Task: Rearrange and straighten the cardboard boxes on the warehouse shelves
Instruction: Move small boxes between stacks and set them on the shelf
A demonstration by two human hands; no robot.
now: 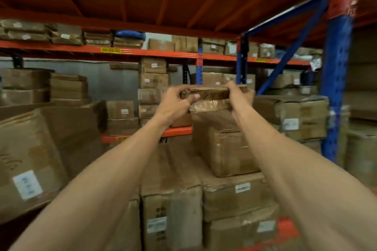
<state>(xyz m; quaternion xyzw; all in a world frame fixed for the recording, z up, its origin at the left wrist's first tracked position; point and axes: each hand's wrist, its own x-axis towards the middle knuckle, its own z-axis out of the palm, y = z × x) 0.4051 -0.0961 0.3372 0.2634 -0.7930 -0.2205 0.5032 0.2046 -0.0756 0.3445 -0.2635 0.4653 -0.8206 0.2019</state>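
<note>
A small flat cardboard box (212,93) with dark handwriting on its near face is held up at chest height in the middle of the view. My left hand (175,102) grips its left end, thumb across the front. My right hand (239,96) grips its right end. The small box hovers just above a larger taped cardboard box (220,144), which rests on a stack of big boxes (234,197) in front of me. Whether the small box touches the one beneath it is unclear.
Orange shelf beams (146,52) and a blue upright (336,87) frame the racks. Stacked boxes (154,79) fill the far shelves. A large tilted box (40,149) leans at the left. More labelled boxes (295,116) sit at the right.
</note>
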